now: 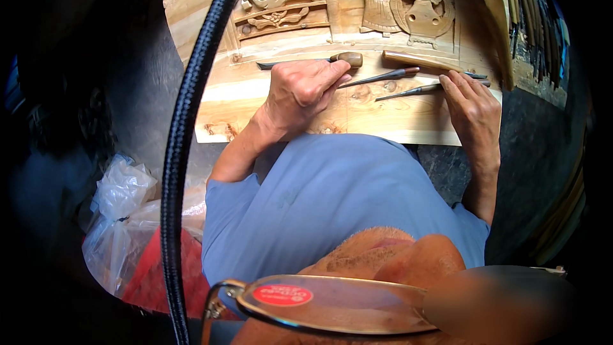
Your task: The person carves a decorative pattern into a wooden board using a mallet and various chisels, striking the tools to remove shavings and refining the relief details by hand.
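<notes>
My left hand is closed over the bench, thumb and fingers pressed together. Its fingertips meet the thin end of a slim dark chisel; whether they grip it is hard to see. Just beyond that hand lies a gouge with a short, thick wooden handle, its dark blade passing behind the knuckles. My right hand rests with fingers stretched over the rear part of another slim chisel, whose narrow tip points left. Past those fingertips lies a tool with a long wooden handle.
A relief-carved wooden panel covers the far side of the pale wooden board. Several carving tools stand in a row at the far right. A black braided cable crosses the left side. A clear plastic bag stands lower left.
</notes>
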A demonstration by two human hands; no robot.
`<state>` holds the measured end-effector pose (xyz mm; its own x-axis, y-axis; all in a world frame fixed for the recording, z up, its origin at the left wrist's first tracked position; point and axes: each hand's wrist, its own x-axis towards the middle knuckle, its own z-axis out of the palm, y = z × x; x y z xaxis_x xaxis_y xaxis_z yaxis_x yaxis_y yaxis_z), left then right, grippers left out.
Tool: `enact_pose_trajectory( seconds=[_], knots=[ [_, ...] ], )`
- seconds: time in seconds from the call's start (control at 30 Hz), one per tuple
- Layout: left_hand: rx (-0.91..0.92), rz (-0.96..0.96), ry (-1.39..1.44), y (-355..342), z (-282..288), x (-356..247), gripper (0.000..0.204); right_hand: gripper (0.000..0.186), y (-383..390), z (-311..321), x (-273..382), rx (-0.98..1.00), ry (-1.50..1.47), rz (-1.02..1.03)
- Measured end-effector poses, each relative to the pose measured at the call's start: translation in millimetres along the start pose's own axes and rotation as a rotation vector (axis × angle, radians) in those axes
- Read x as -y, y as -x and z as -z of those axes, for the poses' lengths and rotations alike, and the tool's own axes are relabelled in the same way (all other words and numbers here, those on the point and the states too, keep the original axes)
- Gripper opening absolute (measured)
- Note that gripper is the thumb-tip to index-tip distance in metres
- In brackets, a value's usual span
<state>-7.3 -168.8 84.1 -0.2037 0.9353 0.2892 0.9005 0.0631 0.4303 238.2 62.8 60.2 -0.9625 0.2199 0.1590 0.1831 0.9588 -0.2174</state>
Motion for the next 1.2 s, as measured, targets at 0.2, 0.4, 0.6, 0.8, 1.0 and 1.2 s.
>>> enact_pose_trajectory(
  seconds=[0.2,0.4,0.6,0.8,1.0,1.2],
  knots=[
    [-0.004,-0.008,-0.190,1.2,1.8,12.5,0.018,0.029,-10.4,4.3,4.7,-0.060,-0.028,0.024],
    [-0.074,0.028,-0.176,10.4,3.7,17.8,0.022,0.030,-19.1,-1.8,3.8,-0.120,0.008,0.038],
    [0.020,0.150,-0.251,25.7,13.3,19.0,0.029,0.028,-31.8,-3.2,0.8,-0.158,0.017,0.026],
    [-0.011,0.205,-0.237,39.8,5.4,26.4,0.030,0.033,-38.6,-23.8,6.9,-0.060,-0.013,0.059],
    [0.012,0.201,-0.294,40.5,3.0,27.7,0.021,0.034,-40.4,-29.2,1.1,-0.060,0.037,0.026],
    [0.042,0.165,-0.277,31.7,-3.5,29.3,0.013,0.034,-37.5,-22.8,-8.4,-0.052,0.068,-0.049]
  ],
)
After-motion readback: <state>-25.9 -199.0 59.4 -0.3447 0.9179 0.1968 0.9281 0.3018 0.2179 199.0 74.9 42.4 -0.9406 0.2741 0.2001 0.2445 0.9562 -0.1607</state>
